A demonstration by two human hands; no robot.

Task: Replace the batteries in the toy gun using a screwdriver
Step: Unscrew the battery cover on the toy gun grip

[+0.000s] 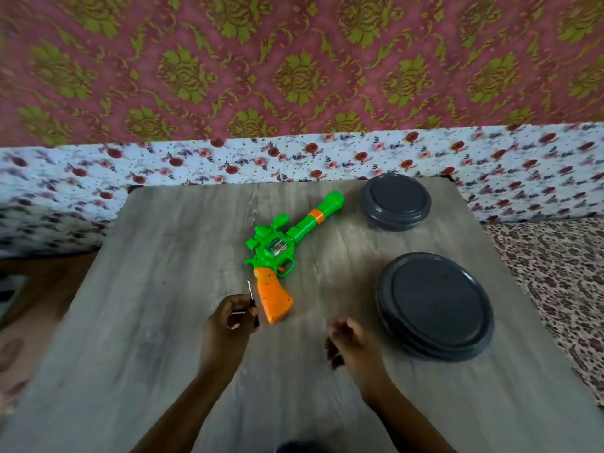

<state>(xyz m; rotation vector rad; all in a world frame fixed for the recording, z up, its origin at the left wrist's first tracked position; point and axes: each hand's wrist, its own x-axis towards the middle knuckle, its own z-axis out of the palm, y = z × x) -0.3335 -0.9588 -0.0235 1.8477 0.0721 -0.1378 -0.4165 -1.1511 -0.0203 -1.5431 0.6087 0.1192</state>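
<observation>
A green toy gun with an orange grip lies flat on the wooden table, its barrel pointing to the far right. My left hand grips a small screwdriver with a black handle, tip pointing away from me, just left of the orange grip. Hovering over the table to the right of the grip, my right hand holds nothing and its fingers are loosely curled. No batteries are in sight.
Two dark grey round lidded containers stand on the right side of the table, a large one near my right hand and a smaller one at the far edge. A floral cloth lies behind the table.
</observation>
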